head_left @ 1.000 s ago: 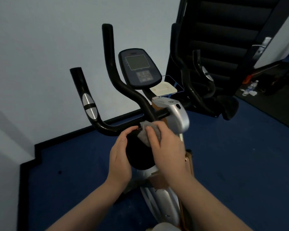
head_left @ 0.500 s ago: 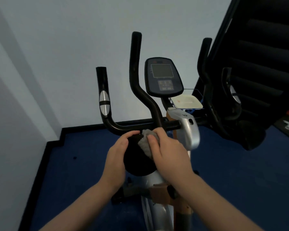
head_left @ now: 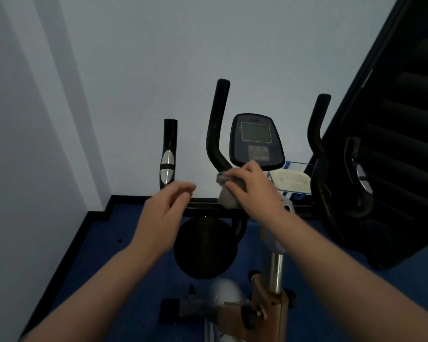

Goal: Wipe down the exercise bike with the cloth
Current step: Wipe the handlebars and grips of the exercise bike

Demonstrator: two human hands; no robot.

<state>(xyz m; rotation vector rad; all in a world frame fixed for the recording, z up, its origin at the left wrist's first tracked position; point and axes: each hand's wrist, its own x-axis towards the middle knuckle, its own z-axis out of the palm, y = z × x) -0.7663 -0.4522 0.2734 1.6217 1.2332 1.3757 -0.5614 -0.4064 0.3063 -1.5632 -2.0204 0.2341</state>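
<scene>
While the cloth (head_left: 229,193) is gripped by the right hand (head_left: 255,188), the upright handlebar (head_left: 216,129) rises just above; the left hand (head_left: 166,208), loosely open, is held farther off.

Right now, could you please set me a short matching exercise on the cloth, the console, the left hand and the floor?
Things:
1. cloth
2. console
3. left hand
4. floor

States:
A. blue
B. holds nothing
C. grey, gripped by the right hand
D. dark, between the handlebar uprights

Pairs: 1-C, 2-D, 3-B, 4-A
</scene>
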